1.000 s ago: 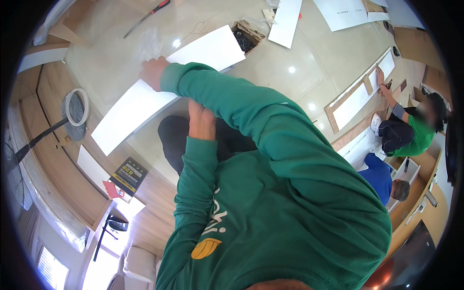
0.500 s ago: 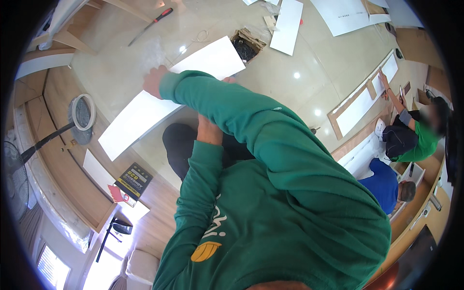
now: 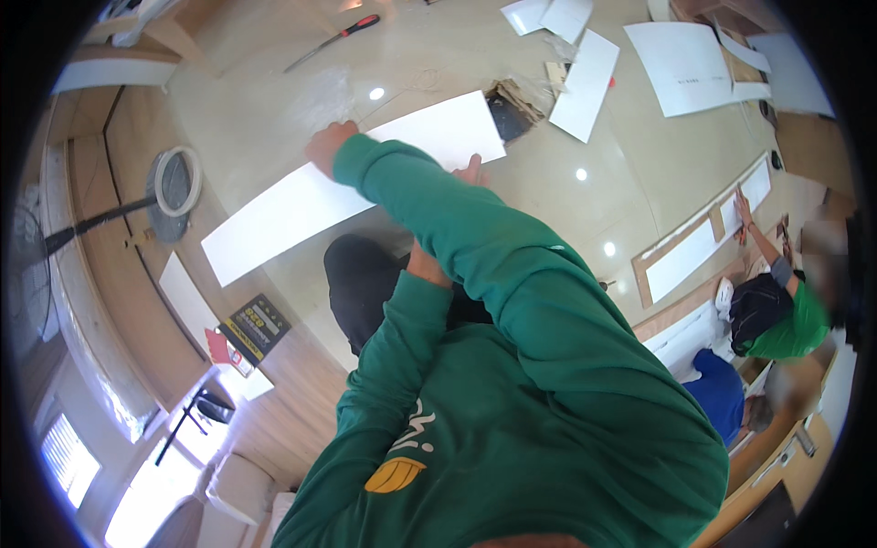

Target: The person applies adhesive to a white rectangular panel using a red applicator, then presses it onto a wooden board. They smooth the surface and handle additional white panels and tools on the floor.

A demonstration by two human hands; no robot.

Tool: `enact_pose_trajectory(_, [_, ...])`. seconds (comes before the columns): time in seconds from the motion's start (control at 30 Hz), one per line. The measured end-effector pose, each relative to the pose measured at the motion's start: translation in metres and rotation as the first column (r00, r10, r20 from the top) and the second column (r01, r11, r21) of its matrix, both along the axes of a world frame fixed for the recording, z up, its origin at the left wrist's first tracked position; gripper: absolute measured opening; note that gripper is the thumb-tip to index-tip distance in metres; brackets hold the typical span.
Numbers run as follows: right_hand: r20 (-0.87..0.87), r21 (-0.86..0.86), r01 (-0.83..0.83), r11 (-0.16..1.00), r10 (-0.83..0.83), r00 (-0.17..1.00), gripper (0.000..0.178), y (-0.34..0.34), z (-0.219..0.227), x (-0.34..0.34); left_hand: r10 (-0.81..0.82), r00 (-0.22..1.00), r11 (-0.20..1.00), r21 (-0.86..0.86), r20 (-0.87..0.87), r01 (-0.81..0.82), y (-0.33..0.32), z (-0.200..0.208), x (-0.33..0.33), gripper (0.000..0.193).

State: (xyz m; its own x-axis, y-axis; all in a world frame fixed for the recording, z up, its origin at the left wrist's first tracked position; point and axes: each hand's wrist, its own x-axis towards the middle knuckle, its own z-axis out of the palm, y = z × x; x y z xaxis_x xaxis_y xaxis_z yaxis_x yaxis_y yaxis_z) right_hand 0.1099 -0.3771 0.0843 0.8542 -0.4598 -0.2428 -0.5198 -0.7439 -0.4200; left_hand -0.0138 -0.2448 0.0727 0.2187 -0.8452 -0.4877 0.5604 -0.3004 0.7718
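A long white panel (image 3: 274, 215) lies at a slant in front of my knees. My arms, in green sleeves, cross over one another. My right hand (image 3: 331, 146) reaches over to the left, its fingers curled over the panel's far edge. Passing beneath the right forearm, my left hand (image 3: 471, 171) grips the near edge toward the panel's right end, with a thumb or finger showing above the white face. The right sleeve hides part of the left wrist. Just beyond the panel's right end stands a torn cardboard box (image 3: 513, 111) with something black in it.
A red-and-black screwdriver (image 3: 333, 43) lies on the far floor. White boards (image 3: 585, 87) lie beyond the box. At left are a fan base with a pale ring (image 3: 178, 181) and a black-and-yellow box (image 3: 257, 325). Two people, in green (image 3: 793, 321) and blue (image 3: 717, 393), work at right beside a framed panel (image 3: 681, 254).
The whole view has shifted, so floor things appear farther right. Both hands stay at the panel, and more of my left hand now shows past the right sleeve.
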Motion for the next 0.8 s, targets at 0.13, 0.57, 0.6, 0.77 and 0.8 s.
enact_pose_trajectory(0.13, [-0.018,-0.019,-0.018,1.0,0.018,1.0,0.025,-0.002,-0.001,0.004,0.066,-0.006,0.895,-0.057,0.998,0.442,-0.017,0.01,-0.006,0.054])
enact_pose_trajectory(0.57, [0.04,0.0,-0.107,0.994,0.107,0.993,0.019,0.0,-0.006,-0.012,-0.103,0.906,0.989,-0.051,0.41,0.136,-0.013,-0.002,-0.027,0.042])
enact_pose_trajectory(0.6, [0.067,-0.026,-0.102,0.994,0.104,0.992,0.019,0.004,-0.006,-0.015,-0.039,0.997,0.999,-0.019,0.067,0.04,0.002,0.002,-0.022,0.04])
enact_pose_trajectory(0.77, [0.184,-0.067,-0.018,0.998,0.03,0.982,0.016,0.012,-0.009,-0.02,-0.246,0.905,0.968,0.136,0.348,0.211,0.06,0.031,0.042,0.037])
enact_pose_trajectory(0.8, [0.192,-0.049,-0.005,0.999,0.014,0.981,0.015,0.012,-0.009,-0.02,-0.165,0.907,0.982,0.155,0.388,0.112,0.064,0.035,0.057,0.039])
